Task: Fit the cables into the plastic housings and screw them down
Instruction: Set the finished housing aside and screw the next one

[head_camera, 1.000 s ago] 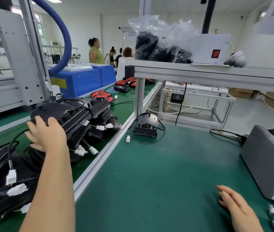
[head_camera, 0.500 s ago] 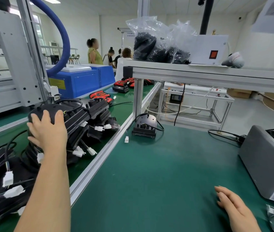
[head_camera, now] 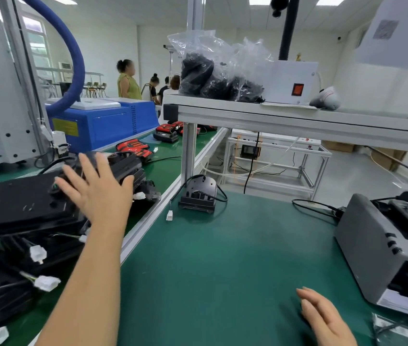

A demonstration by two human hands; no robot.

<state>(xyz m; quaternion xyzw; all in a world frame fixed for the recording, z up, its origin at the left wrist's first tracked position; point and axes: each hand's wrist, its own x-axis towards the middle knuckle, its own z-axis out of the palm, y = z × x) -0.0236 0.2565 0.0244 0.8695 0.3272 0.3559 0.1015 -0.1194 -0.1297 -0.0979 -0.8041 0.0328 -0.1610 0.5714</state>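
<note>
A stack of black plastic housings (head_camera: 23,203) with black cables and white connectors (head_camera: 47,282) fills the conveyor at the left. My left hand (head_camera: 98,193) is spread with straight fingers over the right end of the top housing; contact with it cannot be judged. One more black housing (head_camera: 199,196) with its cable and white plug (head_camera: 169,216) stands alone on the green mat (head_camera: 222,270). My right hand (head_camera: 325,318) rests flat on the mat at the lower right and holds nothing.
A grey machine (head_camera: 377,248) sits at the right edge, with a clear bag (head_camera: 392,330) in front of it. An aluminium rail (head_camera: 153,216) divides conveyor from mat. An overhead shelf (head_camera: 297,118) carries bagged black parts (head_camera: 212,76) and a white box. People stand far behind.
My left hand has let go of the top housing's edge and moved right, its fingers now spread straight. The view has shifted closer. My right hand stays on the mat.
</note>
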